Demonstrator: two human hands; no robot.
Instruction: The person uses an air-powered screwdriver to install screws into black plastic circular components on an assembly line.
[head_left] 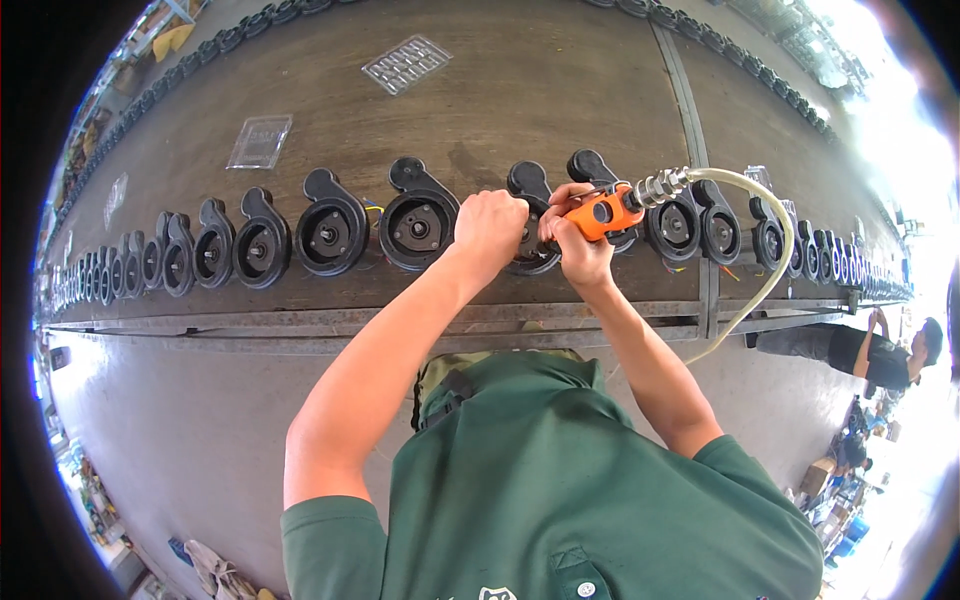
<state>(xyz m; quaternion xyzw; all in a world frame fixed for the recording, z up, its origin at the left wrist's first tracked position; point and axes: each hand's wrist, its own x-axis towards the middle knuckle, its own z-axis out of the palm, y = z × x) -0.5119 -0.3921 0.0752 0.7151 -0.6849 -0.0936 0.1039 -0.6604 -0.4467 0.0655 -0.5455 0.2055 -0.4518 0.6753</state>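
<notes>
My right hand (584, 258) grips an orange air tool (612, 212) with a metal coupling (662, 187) at its rear. A clear air hose (787, 225) runs from that coupling in a curve toward the table edge. My left hand (488, 230) is closed, knuckles up, over the left side of a round black blower housing (534, 264); what its fingers hold, if anything, is hidden. The front of the tool points toward this housing, and my fingers cover where they meet. Just left of my left hand stands another black housing (417, 228), with its round opening facing me.
Similar housings (330, 236) line the near table edge on both sides. Clear plastic trays (408, 64) lie on the brown tabletop (540, 90). A metal rail (250, 325) edges the table. Another person (885, 350) is at the far right, beside the table.
</notes>
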